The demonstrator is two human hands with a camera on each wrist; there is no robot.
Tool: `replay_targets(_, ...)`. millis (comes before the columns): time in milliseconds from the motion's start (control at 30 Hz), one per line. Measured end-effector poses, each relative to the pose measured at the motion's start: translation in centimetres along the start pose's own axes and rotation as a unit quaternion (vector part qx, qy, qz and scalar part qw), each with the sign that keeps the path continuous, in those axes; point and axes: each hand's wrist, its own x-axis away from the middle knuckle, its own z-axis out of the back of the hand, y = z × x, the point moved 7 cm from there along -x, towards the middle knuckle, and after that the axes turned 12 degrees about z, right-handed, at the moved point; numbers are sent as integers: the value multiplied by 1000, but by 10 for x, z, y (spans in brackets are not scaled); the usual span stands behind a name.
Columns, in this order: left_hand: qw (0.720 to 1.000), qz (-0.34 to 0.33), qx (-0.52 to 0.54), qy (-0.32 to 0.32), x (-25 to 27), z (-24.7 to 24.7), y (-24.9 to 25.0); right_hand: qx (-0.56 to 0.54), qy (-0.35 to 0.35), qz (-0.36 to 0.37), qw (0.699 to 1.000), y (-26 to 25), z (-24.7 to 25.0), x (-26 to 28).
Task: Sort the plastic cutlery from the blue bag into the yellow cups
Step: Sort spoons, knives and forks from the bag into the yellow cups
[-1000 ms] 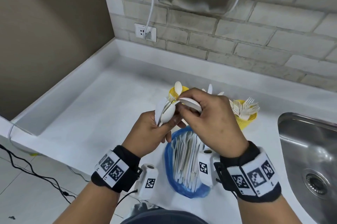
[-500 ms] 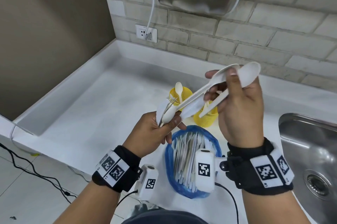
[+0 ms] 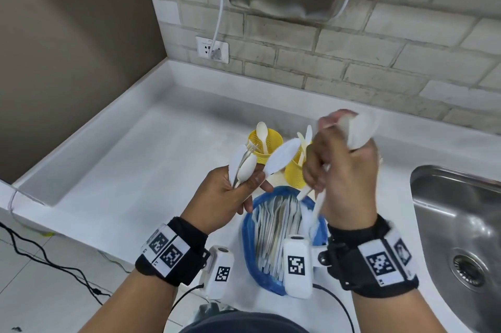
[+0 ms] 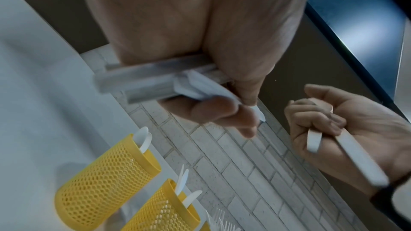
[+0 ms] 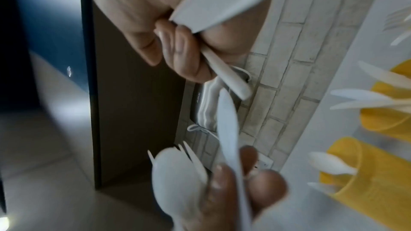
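worktop (image 3: 113, 170) in white carries everything, with a steel sink (image 3: 458, 213) set in to the right of the blue bag (image 3: 250, 259). the blue bag stands open at the near edge, packed with upright white cutlery. just behind the blue bag stand the yellow cups (image 3: 267, 144), mesh-sided, with spoons, knives and forks already poking out. above the blue bag, the right hand (image 3: 344, 170) is clenched around two spoons (image 3: 360, 129), blurred. left of it, the left hand (image 3: 230, 197) grips a spoon, a fork and a knife (image 3: 282, 160).
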Motion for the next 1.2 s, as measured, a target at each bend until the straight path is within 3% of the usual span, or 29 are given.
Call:
replay_targets(67,1000,1,-7,7,0,0,1,127,-103,36,986,3,-14,10)
replay_targets(167,1000,14,-17,19,-1,3,-4,252,-254,67,931,15,-35,28)
replay_targets(267,999,27,-13,18,-1,5,-6,295,-290,83,907,23,-39,29)
replay_targets(600,999,18,-21,30,0,8,-2,249,-273,-4,929,32,-37,19)
replay_targets(733,998,23,-36,47,-4,12,-12,316,-309,5,897,32,-45,25)
replay_targets(933,998,17,-28,57,-4,12,-9,347,-239,33,906,35,-50,32)
replay_targets(1100,996,19,-46,70,-1,14,-7,272,-183,16,945,31,-40,23)
replay_targets(1200,996,2,-60,63,3,10,1,198,-133,-30,971,35,-33,17)
